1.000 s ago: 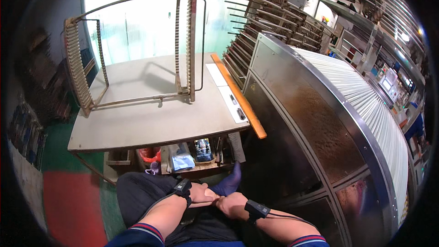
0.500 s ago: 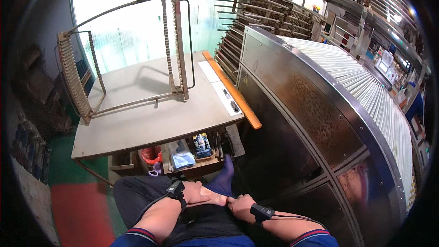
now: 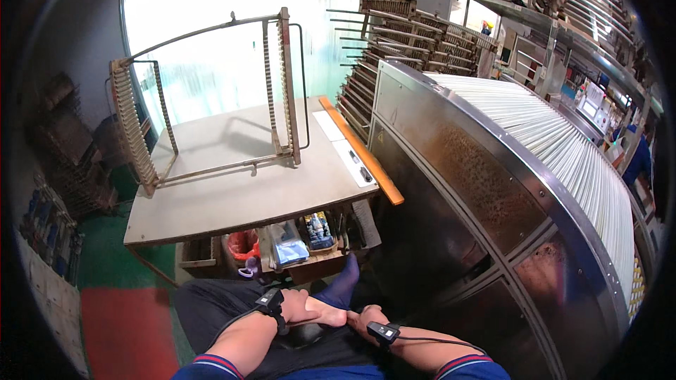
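My bare foot rests across my lap, with a thin dark-blue sock covering its front part while the heel and ankle are uncovered. My left hand is closed round the ankle. Against the heel, my right hand is closed with its fingers curled; whatever it pinches there is hidden. A small black device is strapped to my left wrist and another to my right wrist.
Before me stands a table bearing a slotted metal rack and an orange strip. Beneath it are a red bag and a shelf of boxes. To the right stands a steel machine with white rods; stacked racks are behind.
My view has tilted, so the table and racks sit lower in it. The right hand has shifted slightly along the heel; the left hand stays on the ankle.
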Action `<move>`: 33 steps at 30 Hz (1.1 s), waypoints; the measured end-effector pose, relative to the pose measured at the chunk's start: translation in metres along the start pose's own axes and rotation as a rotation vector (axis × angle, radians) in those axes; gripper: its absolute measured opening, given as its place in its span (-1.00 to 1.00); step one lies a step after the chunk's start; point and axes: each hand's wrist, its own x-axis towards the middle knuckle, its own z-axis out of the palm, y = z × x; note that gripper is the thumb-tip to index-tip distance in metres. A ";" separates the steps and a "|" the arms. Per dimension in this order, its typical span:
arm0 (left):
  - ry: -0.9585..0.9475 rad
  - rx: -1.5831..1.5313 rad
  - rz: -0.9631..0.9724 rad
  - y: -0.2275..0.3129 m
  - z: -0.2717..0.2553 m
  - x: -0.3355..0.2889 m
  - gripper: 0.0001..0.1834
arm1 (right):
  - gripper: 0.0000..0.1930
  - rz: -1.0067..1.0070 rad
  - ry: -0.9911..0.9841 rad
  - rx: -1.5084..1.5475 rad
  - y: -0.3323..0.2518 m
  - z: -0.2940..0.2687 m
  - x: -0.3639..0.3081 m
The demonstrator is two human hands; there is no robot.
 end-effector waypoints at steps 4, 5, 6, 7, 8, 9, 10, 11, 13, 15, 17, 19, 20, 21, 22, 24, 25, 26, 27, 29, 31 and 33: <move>-0.001 0.001 0.051 0.019 -0.007 0.016 0.00 | -0.66 0.749 -0.366 0.858 -0.031 0.138 0.048; 0.020 0.001 0.040 0.011 -0.002 0.012 0.00 | -0.67 0.471 -0.243 0.791 -0.031 0.132 0.045; 0.018 -0.004 0.007 0.000 0.005 0.006 0.00 | -0.65 0.195 -0.120 0.717 -0.034 0.114 0.040; 0.008 -0.012 -0.019 -0.007 0.010 0.002 0.00 | -0.66 0.184 -0.021 0.578 -0.028 0.065 0.027; -0.002 -0.018 -0.044 -0.014 0.014 -0.002 0.00 | -0.66 0.163 -0.013 0.579 -0.031 0.068 0.041; -0.007 -0.017 -0.019 -0.007 0.013 0.004 0.01 | -0.67 0.162 -0.077 0.544 -0.026 0.070 0.038; -0.012 -0.017 -0.020 -0.007 0.011 0.007 0.01 | -0.67 0.136 -0.131 0.511 -0.025 0.070 0.044; -0.016 -0.018 -0.022 -0.008 0.010 0.009 0.02 | -0.67 0.142 -0.126 0.508 -0.028 0.070 0.049; -0.043 -0.021 -0.017 -0.003 -0.002 0.014 0.01 | -0.65 0.342 -0.151 -0.020 -0.026 0.068 0.060; -0.013 -0.002 0.009 0.001 0.000 0.016 0.01 | -0.63 0.354 -0.194 -0.028 -0.010 0.079 0.058; -0.028 -0.023 0.019 -0.010 0.005 0.014 0.00 | -0.64 0.278 -0.159 0.141 0.009 0.065 0.048; -0.018 -0.037 0.016 -0.017 0.008 0.010 0.00 | -0.73 0.199 0.019 0.144 0.031 -0.005 0.008; -0.013 -0.028 0.053 -0.010 0.005 0.015 -0.01 | -0.77 0.206 0.069 0.194 0.041 -0.002 -0.011; -0.032 -0.013 0.073 0.000 -0.007 0.013 -0.05 | -0.78 0.219 0.061 0.182 0.049 -0.018 -0.027; -0.036 -0.020 0.074 0.005 -0.010 0.016 -0.05 | -0.79 0.223 0.056 0.172 0.056 -0.042 -0.042; 0.007 0.066 0.131 0.019 -0.013 0.025 -0.06 | -0.80 0.193 0.098 0.119 0.068 -0.049 -0.067; 0.010 0.076 0.137 0.020 -0.014 0.028 -0.09 | -0.81 0.185 0.139 0.088 0.070 -0.058 -0.075; 0.006 0.072 0.137 0.020 -0.016 0.029 -0.09 | -0.81 0.182 0.135 0.091 0.070 -0.059 -0.078; -0.012 0.056 0.126 0.020 -0.020 0.029 -0.10 | -0.82 0.166 0.190 0.101 0.071 -0.060 -0.080; -0.037 0.035 0.115 0.022 -0.027 0.032 -0.12 | -0.82 0.146 0.239 0.117 0.075 -0.063 -0.084; 0.005 0.034 0.136 0.027 -0.031 0.031 -0.14 | -0.82 0.131 0.170 0.123 0.088 -0.081 -0.086; 0.037 0.013 0.158 0.034 -0.030 0.036 -0.15 | -0.78 0.111 0.136 0.199 0.097 -0.083 -0.084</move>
